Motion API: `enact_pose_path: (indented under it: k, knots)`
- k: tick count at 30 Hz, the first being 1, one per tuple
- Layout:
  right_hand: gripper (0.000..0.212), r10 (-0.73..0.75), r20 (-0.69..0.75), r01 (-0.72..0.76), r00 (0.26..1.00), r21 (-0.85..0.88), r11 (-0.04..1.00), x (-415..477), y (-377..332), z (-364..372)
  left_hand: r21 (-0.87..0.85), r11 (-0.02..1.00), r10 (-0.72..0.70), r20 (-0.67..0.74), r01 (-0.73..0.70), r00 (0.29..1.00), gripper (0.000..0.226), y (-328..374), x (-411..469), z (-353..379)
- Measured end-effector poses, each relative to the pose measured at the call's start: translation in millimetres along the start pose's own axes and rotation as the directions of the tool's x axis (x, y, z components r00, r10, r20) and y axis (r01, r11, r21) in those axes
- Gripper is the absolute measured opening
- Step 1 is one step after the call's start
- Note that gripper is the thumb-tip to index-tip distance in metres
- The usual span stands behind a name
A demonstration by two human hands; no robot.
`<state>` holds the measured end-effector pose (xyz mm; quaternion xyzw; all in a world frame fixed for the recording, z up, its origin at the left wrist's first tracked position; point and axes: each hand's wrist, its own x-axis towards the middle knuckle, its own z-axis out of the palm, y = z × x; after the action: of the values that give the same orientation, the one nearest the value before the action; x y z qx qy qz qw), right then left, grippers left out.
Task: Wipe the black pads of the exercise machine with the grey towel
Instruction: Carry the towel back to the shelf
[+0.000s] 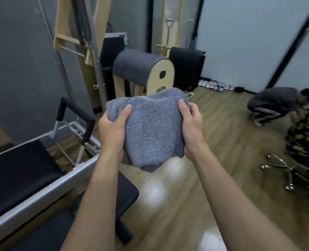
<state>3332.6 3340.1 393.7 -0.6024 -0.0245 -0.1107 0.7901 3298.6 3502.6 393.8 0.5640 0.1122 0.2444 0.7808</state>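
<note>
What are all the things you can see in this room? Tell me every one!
towel: one, grey, bunched up in the middle, held in the air
flat pad: one, black, on the silver machine at the left
foot bar: one, black padding, standing over the machine's far end
low pad: one, black, bottom centre under the arms
barrel: one, grey top with pale wood sides, at the back
wood frame: one, pale, by the left wall
chair base: one, shiny metal, on the floor at the right
crouching person: one, dark clothes, far right
floor: wood, brown
left hand: one, grip on the towel's left side
right hand: one, grip on the towel's right side
</note>
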Motion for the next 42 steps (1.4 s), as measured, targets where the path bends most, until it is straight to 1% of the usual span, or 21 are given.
enact_pose_path:
  k: [3, 5, 7, 9, 11, 12, 15, 17, 19, 22, 25, 27, 29, 31, 33, 37, 42]
  knots:
    - [0.020, -0.090, -0.132, 0.082, 0.987, -0.060, 0.995, -16.2, -45.8, -51.3, -0.049, 0.999, -0.014, 0.160, 0.022, 0.987, 0.025, 9.9, -23.4, 52.8]
    - [0.021, -0.148, -0.242, 0.127, 0.959, -0.098, 0.987, -37.6, -72.0, -81.5, -0.087, 0.995, -0.030, 0.284, 0.057, 0.958, 0.022, 13.5, -45.1, 82.7]
    - [0.018, -0.197, -0.356, 0.162, 0.913, -0.126, 0.979, -66.5, -97.1, -109.2, -0.110, 0.989, -0.048, 0.411, 0.101, 0.910, 0.017, 18.1, -72.8, 110.3]
    - [0.016, -0.248, -0.476, 0.191, 0.844, -0.165, 0.968, -104.1, -121.6, -137.6, -0.101, 0.984, -0.072, 0.530, 0.146, 0.845, 0.016, 22.3, -107.4, 135.1]
    - [0.017, -0.293, -0.580, 0.214, 0.760, -0.203, 0.955, -145.3, -148.2, -167.5, -0.081, 0.979, -0.091, 0.647, 0.187, 0.757, 0.019, 28.2, -147.1, 162.9]
    - [0.018, -0.315, -0.628, 0.217, 0.711, -0.229, 0.949, -168.1, -162.2, -183.3, -0.069, 0.975, -0.103, 0.706, 0.212, 0.701, 0.021, 32.0, -171.6, 177.2]
    - [0.020, -0.383, -0.752, 0.204, 0.536, -0.324, 0.924, -242.3, -203.0, -238.5, -0.041, 0.958, -0.116, 0.851, 0.284, 0.513, 0.021, 42.0, -260.2, 219.5]
    - [0.022, -0.415, -0.809, 0.206, 0.416, -0.361, 0.910, -294.2, -228.3, -275.3, -0.024, 0.943, -0.112, 0.916, 0.331, 0.386, 0.021, 48.7, -327.5, 242.5]
    - [0.023, -0.442, -0.847, 0.202, 0.295, -0.397, 0.895, -348.8, -249.3, -311.0, 0.007, 0.924, -0.107, 0.965, 0.382, 0.240, 0.021, 53.7, -397.7, 261.7]
    - [0.021, -0.483, -0.869, 0.200, 0.103, -0.458, 0.866, -436.7, -275.4, -358.8, 0.058, 0.899, -0.083, 0.996, 0.433, 0.039, 0.016, 56.7, -507.3, 284.1]
    - [0.022, -0.494, -0.868, 0.167, -0.055, -0.496, 0.852, -525.3, -298.2, -401.3, 0.093, 0.890, -0.041, 0.992, 0.446, -0.123, 0.016, 59.6, -618.3, 294.9]
    - [0.024, -0.500, -0.848, 0.128, -0.176, -0.523, 0.843, -586.8, -315.1, -425.2, 0.145, 0.878, -0.035, 0.970, 0.456, -0.242, 0.020, 65.2, -693.6, 293.3]
    - [0.022, -0.502, -0.825, 0.105, -0.262, -0.541, 0.834, -631.2, -328.7, -439.5, 0.181, 0.872, -0.031, 0.948, 0.454, -0.318, 0.024, 71.5, -748.8, 292.6]
    - [0.018, -0.504, -0.791, 0.111, -0.346, -0.568, 0.815, -681.3, -343.2, -457.8, 0.205, 0.866, -0.005, 0.916, 0.456, -0.401, 0.018, 82.3, -811.0, 292.4]
    - [0.017, -0.491, -0.766, 0.090, -0.414, -0.571, 0.816, -723.9, -354.4, -474.5, 0.215, 0.867, 0.017, 0.888, 0.450, -0.459, 0.016, 90.5, -866.2, 291.9]
    - [0.018, -0.480, -0.707, 0.045, -0.520, -0.583, 0.811, -795.4, -370.7, -523.4, 0.243, 0.863, 0.058, 0.823, 0.442, -0.565, 0.022, 91.0, -966.9, 300.8]
    - [0.020, -0.455, -0.664, -0.013, -0.593, -0.558, 0.830, -867.0, -390.4, -617.3, 0.315, 0.844, 0.043, 0.767, 0.434, -0.641, 0.020, 65.8, -1099.0, 334.8]
